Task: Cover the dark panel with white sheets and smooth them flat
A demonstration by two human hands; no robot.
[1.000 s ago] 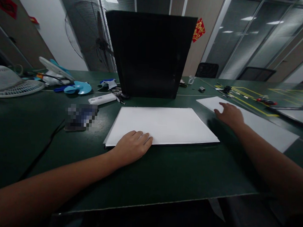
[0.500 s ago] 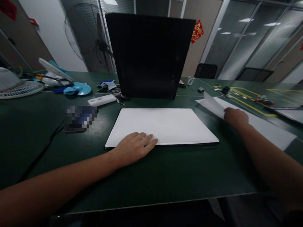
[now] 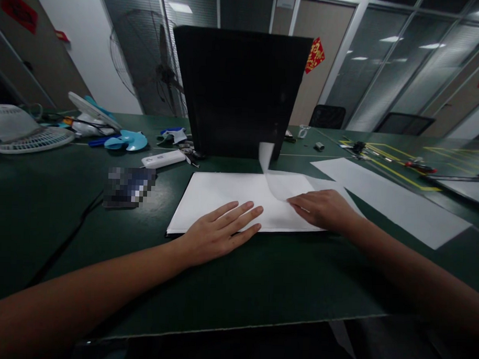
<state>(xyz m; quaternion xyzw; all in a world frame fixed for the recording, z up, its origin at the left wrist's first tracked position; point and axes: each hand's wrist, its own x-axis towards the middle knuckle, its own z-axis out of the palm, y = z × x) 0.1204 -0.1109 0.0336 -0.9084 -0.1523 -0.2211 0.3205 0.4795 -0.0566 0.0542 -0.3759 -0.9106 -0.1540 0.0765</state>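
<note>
A white stack of paper (image 3: 223,187) with a dark edge beneath it lies on the green table in front of me. My left hand (image 3: 217,233) rests flat on its near left part, fingers spread. Over the right side, my right hand (image 3: 320,208) pinches the edge of a sheet of paper (image 3: 276,186). That sheet curls upward at its left end and reaches past the stack's right side. Farther right, more white paper (image 3: 391,200) lies flat on the table, apart from the stack.
Behind the stack stands a large black panel (image 3: 242,96). To the left are a white stick-shaped device (image 3: 163,159), a blurred-out object with a strap (image 3: 129,189), blue fan blades (image 3: 126,140) and a white fan grille (image 3: 40,140). Yellow tape (image 3: 405,172) marks the table's right side.
My right hand has moved left from the loose paper at the right to the stack, bringing a sheet over it. My left hand's fingers have spread and shifted slightly right.
</note>
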